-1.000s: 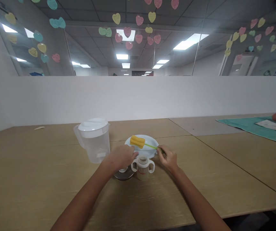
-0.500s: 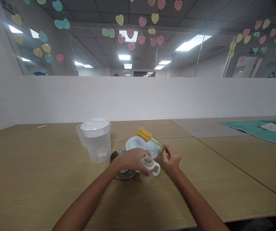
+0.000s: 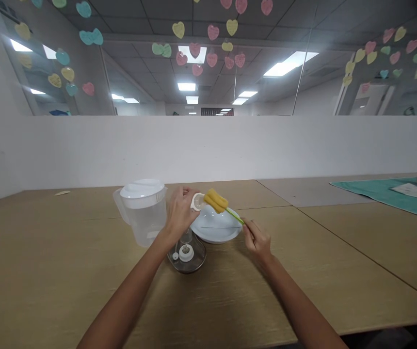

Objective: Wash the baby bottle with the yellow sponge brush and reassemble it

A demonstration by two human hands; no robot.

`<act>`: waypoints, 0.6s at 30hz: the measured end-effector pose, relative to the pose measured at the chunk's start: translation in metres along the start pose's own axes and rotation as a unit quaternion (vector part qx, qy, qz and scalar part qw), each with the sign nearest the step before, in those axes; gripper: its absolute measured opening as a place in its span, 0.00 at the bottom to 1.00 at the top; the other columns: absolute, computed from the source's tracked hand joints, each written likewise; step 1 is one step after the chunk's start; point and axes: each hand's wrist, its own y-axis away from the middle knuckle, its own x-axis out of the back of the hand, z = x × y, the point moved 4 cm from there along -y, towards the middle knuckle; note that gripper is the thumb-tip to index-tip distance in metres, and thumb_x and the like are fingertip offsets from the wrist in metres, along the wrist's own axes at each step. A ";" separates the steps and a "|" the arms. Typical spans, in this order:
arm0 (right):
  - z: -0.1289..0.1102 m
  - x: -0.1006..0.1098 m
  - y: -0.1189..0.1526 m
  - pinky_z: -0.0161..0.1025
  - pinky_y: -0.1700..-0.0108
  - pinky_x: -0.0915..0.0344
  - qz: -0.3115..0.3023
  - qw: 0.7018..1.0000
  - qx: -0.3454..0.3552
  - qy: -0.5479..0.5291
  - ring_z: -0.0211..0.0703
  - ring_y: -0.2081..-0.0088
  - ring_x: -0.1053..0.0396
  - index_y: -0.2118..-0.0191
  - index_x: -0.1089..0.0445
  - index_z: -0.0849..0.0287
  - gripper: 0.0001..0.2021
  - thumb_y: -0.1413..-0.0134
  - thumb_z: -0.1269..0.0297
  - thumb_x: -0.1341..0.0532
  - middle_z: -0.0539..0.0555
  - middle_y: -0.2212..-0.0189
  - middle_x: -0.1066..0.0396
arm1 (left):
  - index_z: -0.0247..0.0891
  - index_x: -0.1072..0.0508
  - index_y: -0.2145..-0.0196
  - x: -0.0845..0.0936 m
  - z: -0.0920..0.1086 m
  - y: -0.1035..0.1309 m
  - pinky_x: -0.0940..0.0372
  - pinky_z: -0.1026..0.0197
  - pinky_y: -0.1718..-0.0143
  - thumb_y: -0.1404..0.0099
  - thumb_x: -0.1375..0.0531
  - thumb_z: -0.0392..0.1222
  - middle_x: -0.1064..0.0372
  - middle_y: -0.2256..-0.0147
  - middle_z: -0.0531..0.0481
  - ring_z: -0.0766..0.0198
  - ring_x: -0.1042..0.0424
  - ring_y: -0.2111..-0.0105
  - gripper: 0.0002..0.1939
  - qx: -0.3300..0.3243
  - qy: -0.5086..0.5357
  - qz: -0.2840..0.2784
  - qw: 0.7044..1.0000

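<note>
My left hand (image 3: 180, 209) is closed around a clear baby bottle (image 3: 197, 201) with a white collar, tilted so its mouth faces right. Between the thumb and fingers of my right hand (image 3: 257, 240) is the green handle of a bottle brush (image 3: 216, 200). The brush's yellow sponge head is right at the bottle's mouth; whether it has entered cannot be told. Below both hangs a white bowl (image 3: 217, 235) on the table. Beside it, a dark metal tray (image 3: 194, 265) bears a white ring-shaped cap (image 3: 186, 252) and other small bottle parts.
A translucent pitcher (image 3: 141, 213) with a white lid stands left of the tray. At the far right lies a teal cloth (image 3: 372, 190) with a white patterned piece on it. A white wall (image 3: 208, 148) rises behind the wooden table (image 3: 66, 271).
My left hand has lifted the bottle from near the table, up and to the left, and tipped it toward the brush head. My right hand and the brush have barely moved.
</note>
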 end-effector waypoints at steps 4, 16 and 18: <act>-0.005 0.002 -0.002 0.32 0.71 0.39 0.005 0.999 0.034 0.028 0.35 0.75 0.34 0.57 0.28 0.61 0.15 0.43 0.68 0.49 0.54 0.75 0.30 | 0.40 0.34 0.51 -0.004 -0.004 0.001 0.44 0.54 0.51 0.43 0.43 0.36 0.40 0.51 0.44 0.53 0.40 0.53 0.20 -0.042 -0.109 0.000 0.993; -0.020 0.004 0.003 0.32 0.74 0.41 0.038 0.987 0.157 0.007 0.34 0.78 0.37 0.54 0.30 0.61 0.16 0.51 0.74 0.44 0.50 0.79 0.33 | 0.39 0.35 0.50 -0.019 0.013 0.011 0.44 0.51 0.61 0.43 0.47 0.28 0.34 0.56 0.44 0.53 0.40 0.59 0.23 -0.131 -0.227 0.023 0.965; -0.023 0.004 0.003 0.32 0.75 0.42 0.032 0.985 0.167 0.005 0.34 0.78 0.37 0.55 0.30 0.61 0.16 0.51 0.74 0.44 0.50 0.80 0.33 | 0.40 0.35 0.51 -0.023 0.014 0.011 0.44 0.52 0.60 0.43 0.47 0.28 0.35 0.56 0.44 0.53 0.40 0.59 0.22 -0.143 -0.226 0.019 0.964</act>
